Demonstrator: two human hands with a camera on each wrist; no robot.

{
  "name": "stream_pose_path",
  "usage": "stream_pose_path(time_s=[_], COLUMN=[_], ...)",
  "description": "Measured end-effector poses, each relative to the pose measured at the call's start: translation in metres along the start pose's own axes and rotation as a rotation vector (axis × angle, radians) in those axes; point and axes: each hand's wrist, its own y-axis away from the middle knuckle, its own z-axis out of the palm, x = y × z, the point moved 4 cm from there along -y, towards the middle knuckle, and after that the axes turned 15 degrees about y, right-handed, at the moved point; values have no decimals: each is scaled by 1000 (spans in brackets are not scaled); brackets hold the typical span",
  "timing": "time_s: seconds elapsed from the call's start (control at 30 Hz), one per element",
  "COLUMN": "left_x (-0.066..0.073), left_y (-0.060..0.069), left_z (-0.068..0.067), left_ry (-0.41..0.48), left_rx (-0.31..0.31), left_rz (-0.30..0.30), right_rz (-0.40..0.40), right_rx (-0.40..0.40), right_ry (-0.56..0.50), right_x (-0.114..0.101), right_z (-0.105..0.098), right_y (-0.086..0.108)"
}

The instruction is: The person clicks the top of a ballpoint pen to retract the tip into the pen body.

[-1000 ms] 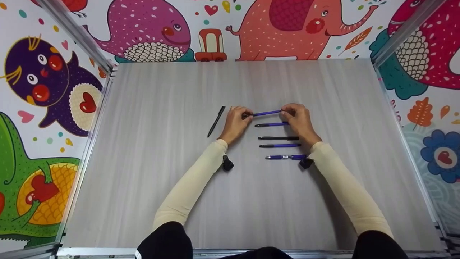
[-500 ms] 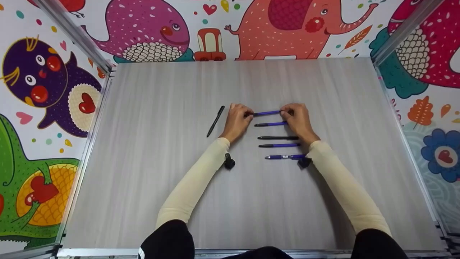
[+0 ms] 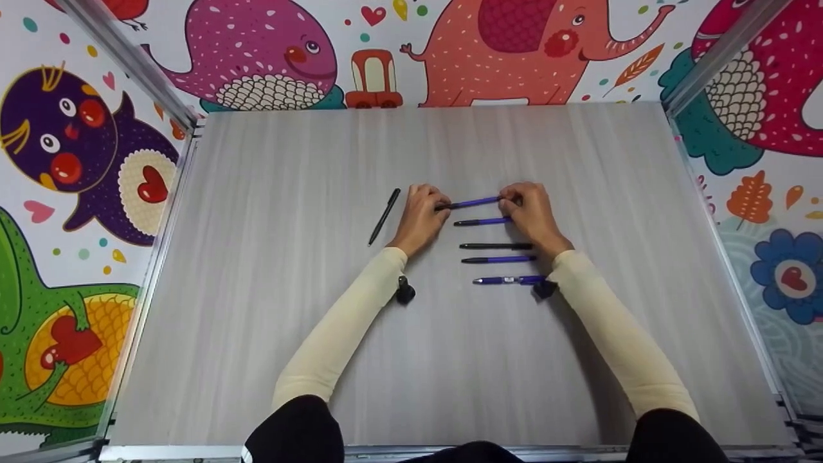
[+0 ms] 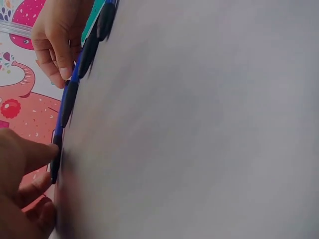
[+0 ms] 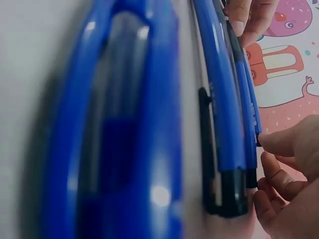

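A blue pen with a black grip (image 3: 476,202) spans the gap between both hands at the far end of a row of pens. My left hand (image 3: 421,218) pinches its black end, while my right hand (image 3: 532,215) pinches the opposite end. Just nearer lies another blue pen (image 3: 481,222), its right end hidden by the right hand. Below it come a black pen (image 3: 495,246), a blue pen (image 3: 498,260) and a thicker blue pen with a pale label (image 3: 508,280). In the right wrist view, a blurred blue pen (image 5: 159,149) looms close to the camera.
Left of my left hand, a black pen (image 3: 384,217) lies slanted on the grey wood-grain table (image 3: 289,225). Metal rails (image 3: 167,212) edge the table. Walls with cartoon animals (image 3: 257,51) stand behind and at both sides.
Both hands stay at the ends of the same pen. Its slant is slightly steeper than half a second ago, left end lower in view. The other pens lie still.
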Motion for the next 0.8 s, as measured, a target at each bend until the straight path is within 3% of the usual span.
stream_pose_path(time_s=[0.17,0.33,0.57,0.8], left_x=[-17,-18,15,23], left_y=[4,10,29,49], left_z=[-1,-7,-33,-50], left_ry=[-13,-18,59,75], left_rx=[48,82,113,139], left_rz=[29,34,47,34], right_rz=[0,4,-34,-30], right_rx=[-10,-19,-6,-27], right_ry=[-8,-14,-58,-114], right_x=[-8,-16,-33,-54], right_z=[1,4,10,23], right_y=[2,2,-1,-2])
